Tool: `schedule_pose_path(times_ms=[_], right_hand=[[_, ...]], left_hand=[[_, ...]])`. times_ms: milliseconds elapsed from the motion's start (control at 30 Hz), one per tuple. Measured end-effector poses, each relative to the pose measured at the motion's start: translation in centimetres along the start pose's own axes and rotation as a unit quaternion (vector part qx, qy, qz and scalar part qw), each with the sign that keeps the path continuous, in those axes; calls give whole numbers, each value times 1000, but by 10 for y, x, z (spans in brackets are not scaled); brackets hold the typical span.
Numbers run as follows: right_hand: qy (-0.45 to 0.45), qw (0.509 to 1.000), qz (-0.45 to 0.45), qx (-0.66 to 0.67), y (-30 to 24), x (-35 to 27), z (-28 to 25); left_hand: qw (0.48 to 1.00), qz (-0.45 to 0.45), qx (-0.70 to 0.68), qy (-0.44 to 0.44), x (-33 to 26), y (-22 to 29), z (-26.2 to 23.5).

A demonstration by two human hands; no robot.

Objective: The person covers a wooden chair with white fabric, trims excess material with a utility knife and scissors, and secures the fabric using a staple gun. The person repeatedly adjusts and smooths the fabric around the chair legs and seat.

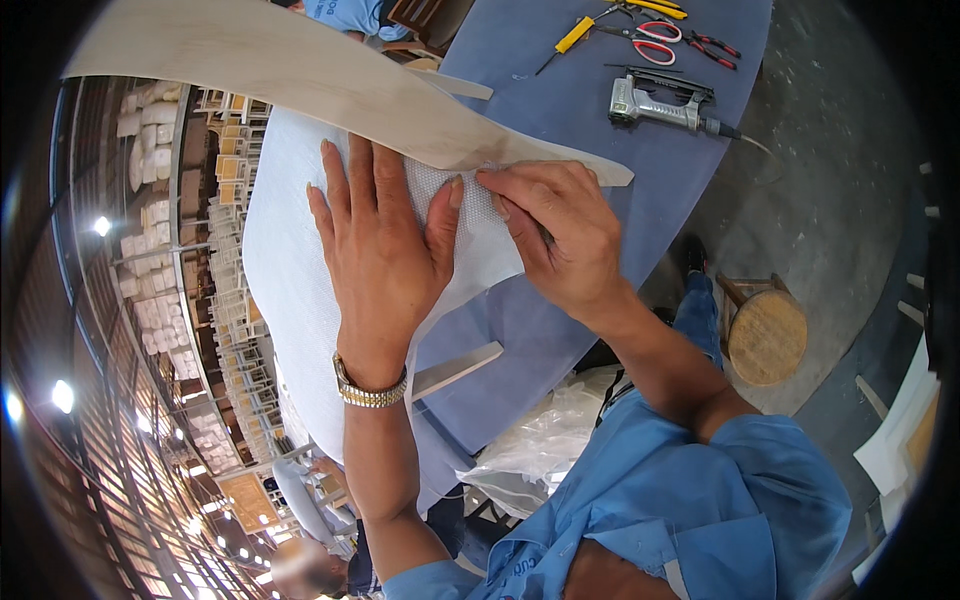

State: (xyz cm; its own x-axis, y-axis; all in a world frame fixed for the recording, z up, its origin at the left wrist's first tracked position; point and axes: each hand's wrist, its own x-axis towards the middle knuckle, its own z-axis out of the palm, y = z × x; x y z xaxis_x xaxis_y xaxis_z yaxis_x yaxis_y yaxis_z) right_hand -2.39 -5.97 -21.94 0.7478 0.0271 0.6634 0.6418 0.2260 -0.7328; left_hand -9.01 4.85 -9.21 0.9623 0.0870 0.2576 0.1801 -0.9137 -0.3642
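Observation:
My left hand [385, 260], with a metal watch at the wrist, lies flat on white textured fabric [290, 225]. Its fingers are spread, and some tips reach the edge of a long curved pale wooden piece [250, 50]. Beside its thumb, my right hand [570, 235] is closed in a pinch on the fabric along that wooden edge. What lies between the right fingertips is partly hidden. The fabric covers a broad panel of what looks like a chair frame, and a tapered wooden leg [455, 370] sticks out below it.
On the blue-grey table [540, 330], at the far right, lie a staple gun [655, 105] with a hose, a yellow-handled screwdriver [575, 35] and several pliers. A round wooden stool [765, 335] stands right. Clear plastic [540, 430] is near me. Other people are left and beyond.

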Motion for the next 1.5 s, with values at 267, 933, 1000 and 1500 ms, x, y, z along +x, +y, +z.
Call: schedule_pose_path(times_ms=[267,933,1000,1500], right_hand=[[-108,986,111,52,-11,-20,-4],[-253,604,440,614,41,-49,12],[-239,610,461,599,39,-48,13],[-244,894,215,307,48,-44,5]], left_hand=[[1000,-4,-19,-11,-1,-3,-1],[998,-56,-6,26,4,3,1],[997,-66,-1,44,5,5,4],[975,-173,67,120,-13,39,16]])
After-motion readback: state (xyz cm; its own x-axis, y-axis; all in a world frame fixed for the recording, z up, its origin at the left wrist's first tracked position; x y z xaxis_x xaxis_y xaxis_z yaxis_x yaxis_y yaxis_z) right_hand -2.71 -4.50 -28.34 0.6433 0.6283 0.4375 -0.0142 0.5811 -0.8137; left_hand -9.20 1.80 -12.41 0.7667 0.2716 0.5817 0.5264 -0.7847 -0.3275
